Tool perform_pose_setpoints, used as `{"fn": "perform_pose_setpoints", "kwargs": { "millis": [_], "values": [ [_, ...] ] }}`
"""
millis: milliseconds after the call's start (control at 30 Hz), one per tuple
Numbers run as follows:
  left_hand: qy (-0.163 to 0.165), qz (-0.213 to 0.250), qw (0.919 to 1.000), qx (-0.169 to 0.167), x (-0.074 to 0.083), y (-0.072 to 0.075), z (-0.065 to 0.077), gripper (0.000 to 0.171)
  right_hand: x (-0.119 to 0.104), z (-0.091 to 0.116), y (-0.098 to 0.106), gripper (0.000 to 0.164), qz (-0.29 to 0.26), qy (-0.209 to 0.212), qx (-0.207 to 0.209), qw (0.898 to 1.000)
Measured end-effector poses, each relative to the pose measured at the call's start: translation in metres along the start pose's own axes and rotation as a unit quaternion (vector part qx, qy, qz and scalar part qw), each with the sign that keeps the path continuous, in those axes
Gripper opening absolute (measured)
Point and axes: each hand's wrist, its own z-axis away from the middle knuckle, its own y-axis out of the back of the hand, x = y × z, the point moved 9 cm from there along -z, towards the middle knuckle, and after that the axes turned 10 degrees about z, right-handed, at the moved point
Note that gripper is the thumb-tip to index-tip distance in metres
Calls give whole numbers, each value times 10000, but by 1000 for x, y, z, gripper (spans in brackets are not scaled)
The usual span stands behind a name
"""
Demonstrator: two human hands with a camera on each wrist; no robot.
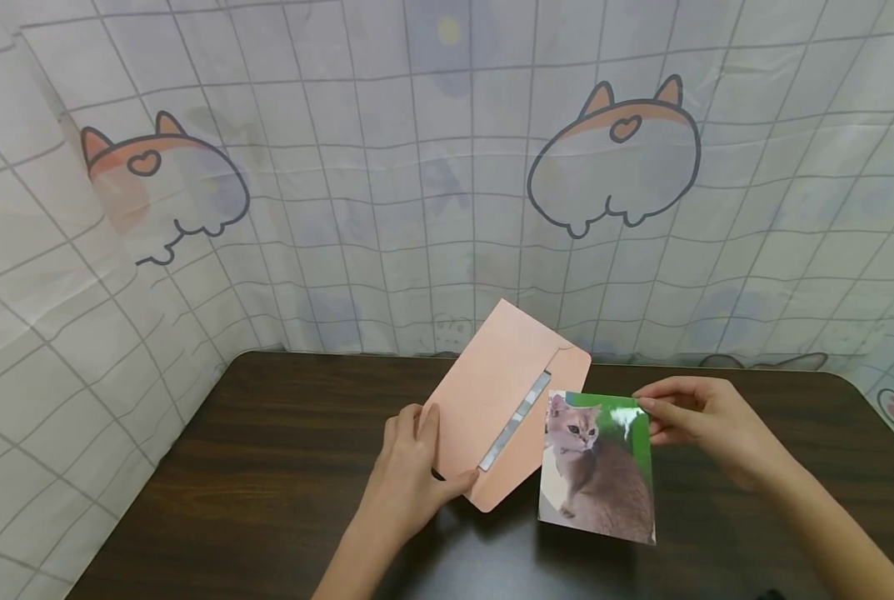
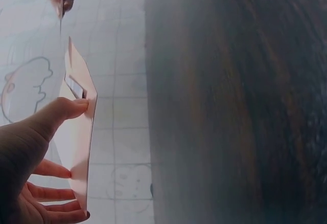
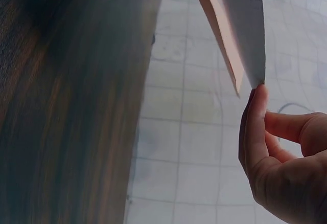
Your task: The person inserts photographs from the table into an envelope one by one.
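A pink envelope (image 1: pixel 484 375), tilted above the table, is held by my left hand (image 1: pixel 405 467), thumb on its front and fingers behind the edge. Its flap side faces me, and a greyish strip (image 1: pixel 516 421) shows in its opening. My right hand (image 1: pixel 705 421) pinches the upper right corner of a glossy photo (image 1: pixel 600 475) of a cat against green. The photo overlaps the envelope's lower right part in the head view. Seen from the right wrist, the photo's plain pale back (image 3: pixel 245 24) stands beside the envelope (image 3: pixel 219 35).
The dark wood-grain table (image 1: pixel 267 475) has rounded back corners. Behind it and at the sides hangs a white grid-patterned curtain (image 1: pixel 387 208) with cartoon animal prints. A small dark thing (image 1: pixel 771 594) shows at the bottom edge of the head view.
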Motion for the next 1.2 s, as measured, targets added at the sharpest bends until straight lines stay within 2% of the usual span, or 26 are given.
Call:
{"fn": "perform_pose_setpoints", "kwargs": {
  "millis": [700, 833, 1067, 1200],
  "values": [
    [-409, -492, 9974, 319, 14, 1, 1, 87, -4, -5, -24, 33, -216, -132, -88, 9996],
    [-436, -558, 9970, 312, 15, 1, 2, 88, -5, -5, -26, 33, -123, -225, 12, 9997],
    [-436, -635, 9966, 291, 16, 0, 2, 88, -2, -4, -26, 27, 545, -505, 402, 9964],
    [-451, -659, 9962, 341, 17, 1, 3, 89, -2, -5, -29, 28, 355, -558, 386, 9971]
  ]
}}
